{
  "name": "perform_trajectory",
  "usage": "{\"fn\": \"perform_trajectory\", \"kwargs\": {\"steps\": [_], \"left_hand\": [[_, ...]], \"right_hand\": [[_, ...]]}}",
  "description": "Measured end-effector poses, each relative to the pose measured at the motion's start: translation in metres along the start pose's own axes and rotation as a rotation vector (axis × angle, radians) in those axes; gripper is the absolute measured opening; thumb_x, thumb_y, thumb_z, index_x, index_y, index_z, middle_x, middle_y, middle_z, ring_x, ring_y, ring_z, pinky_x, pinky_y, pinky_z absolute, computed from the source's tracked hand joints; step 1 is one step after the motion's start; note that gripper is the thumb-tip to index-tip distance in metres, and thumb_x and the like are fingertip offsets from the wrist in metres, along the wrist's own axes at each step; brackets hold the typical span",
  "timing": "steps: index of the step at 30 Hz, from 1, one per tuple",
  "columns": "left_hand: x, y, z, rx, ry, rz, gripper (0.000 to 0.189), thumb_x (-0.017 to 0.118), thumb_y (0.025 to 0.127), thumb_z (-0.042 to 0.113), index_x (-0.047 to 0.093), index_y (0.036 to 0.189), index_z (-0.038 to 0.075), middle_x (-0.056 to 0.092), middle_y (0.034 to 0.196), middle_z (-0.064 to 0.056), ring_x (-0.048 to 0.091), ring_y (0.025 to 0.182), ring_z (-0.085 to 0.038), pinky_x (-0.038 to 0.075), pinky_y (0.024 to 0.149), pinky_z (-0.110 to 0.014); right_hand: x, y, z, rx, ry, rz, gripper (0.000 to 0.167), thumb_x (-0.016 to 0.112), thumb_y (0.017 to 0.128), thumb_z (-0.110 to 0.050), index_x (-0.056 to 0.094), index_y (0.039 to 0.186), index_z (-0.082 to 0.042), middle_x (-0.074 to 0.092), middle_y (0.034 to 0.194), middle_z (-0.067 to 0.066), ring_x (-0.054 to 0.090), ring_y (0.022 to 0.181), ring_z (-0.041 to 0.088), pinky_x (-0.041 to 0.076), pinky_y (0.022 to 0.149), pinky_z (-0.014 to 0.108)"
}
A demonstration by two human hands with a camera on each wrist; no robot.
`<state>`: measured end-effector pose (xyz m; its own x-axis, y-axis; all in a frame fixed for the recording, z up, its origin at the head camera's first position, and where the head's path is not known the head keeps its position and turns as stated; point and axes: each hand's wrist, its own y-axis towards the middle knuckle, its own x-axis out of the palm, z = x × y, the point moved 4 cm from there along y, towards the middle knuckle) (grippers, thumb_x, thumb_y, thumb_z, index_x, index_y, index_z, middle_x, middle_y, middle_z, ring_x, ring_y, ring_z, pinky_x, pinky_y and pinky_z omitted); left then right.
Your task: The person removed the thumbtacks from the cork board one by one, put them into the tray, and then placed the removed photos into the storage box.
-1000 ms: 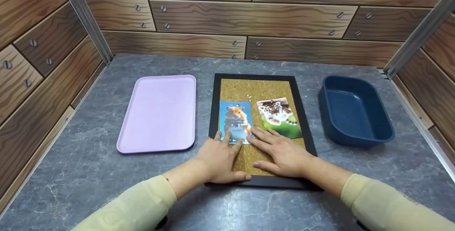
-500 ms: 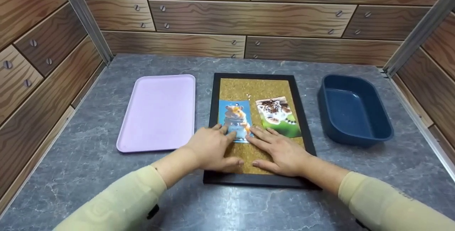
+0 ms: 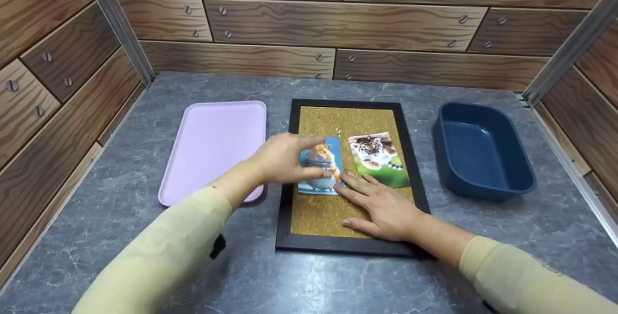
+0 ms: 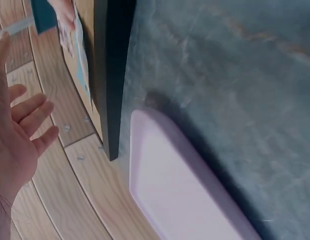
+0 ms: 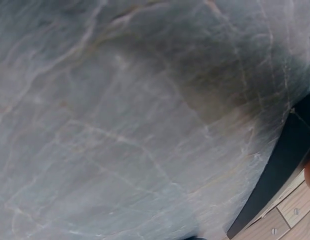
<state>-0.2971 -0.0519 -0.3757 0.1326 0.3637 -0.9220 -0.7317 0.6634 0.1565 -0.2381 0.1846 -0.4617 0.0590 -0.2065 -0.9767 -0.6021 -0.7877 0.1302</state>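
Note:
A cork board in a black frame lies on the table with two picture cards on it. My left hand hovers over the left side of the hamster picture, thumb and fingers spread apart. In the left wrist view that hand holds nothing, its fingers loosely bent. My right hand rests flat on the cork, fingertips at the hamster picture's lower right corner. Beside it lies the tiger picture, its lower edge close to my right fingers. The hamster picture's upper left part is hidden by my left hand.
Left of the board lies a lilac tray, partly under my left forearm. A deep dark blue bin stands to the right. Tiny shiny bits sit on the cork above the pictures. Wood-patterned walls close off the back and sides.
My left hand has lifted off the board's lower part and moved up and away to the hamster picture's upper left side. The right hand and both pictures have stayed put.

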Motion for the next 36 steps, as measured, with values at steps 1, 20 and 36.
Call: {"fn": "perform_trajectory", "kwargs": {"steps": [1, 20, 36], "left_hand": [[-0.001, 0.004, -0.003, -0.011, -0.035, 0.010, 0.084, 0.073, 0.093, 0.064, 0.055, 0.155, 0.010, 0.067, 0.142, -0.010, 0.068, 0.125, -0.028, 0.051, 0.109, -0.045], [0.012, 0.065, -0.060, -0.166, -0.554, 0.041, 0.068, 0.090, 0.089, 0.031, 0.063, 0.148, 0.010, 0.074, 0.128, -0.012, 0.071, 0.116, -0.022, 0.057, 0.097, -0.035], [0.035, 0.082, -0.085, -0.206, -0.661, -0.073, 0.059, 0.087, 0.092, 0.024, 0.066, 0.144, 0.007, 0.074, 0.129, -0.012, 0.069, 0.123, -0.023, 0.055, 0.103, -0.037]], "right_hand": [[0.000, 0.000, 0.000, 0.004, 0.002, -0.002, 0.076, 0.051, 0.107, -0.061, 0.039, 0.166, -0.015, 0.029, 0.173, 0.011, 0.027, 0.158, 0.032, 0.026, 0.125, 0.055], [0.002, -0.001, 0.002, 0.028, 0.014, -0.024, 0.077, 0.049, 0.106, -0.064, 0.037, 0.167, -0.018, 0.026, 0.174, 0.009, 0.025, 0.159, 0.030, 0.024, 0.127, 0.054], [-0.001, -0.001, 0.000, 0.015, 0.020, -0.009, 0.077, 0.051, 0.106, -0.063, 0.037, 0.167, -0.016, 0.027, 0.173, 0.010, 0.026, 0.158, 0.031, 0.026, 0.126, 0.055]]}}
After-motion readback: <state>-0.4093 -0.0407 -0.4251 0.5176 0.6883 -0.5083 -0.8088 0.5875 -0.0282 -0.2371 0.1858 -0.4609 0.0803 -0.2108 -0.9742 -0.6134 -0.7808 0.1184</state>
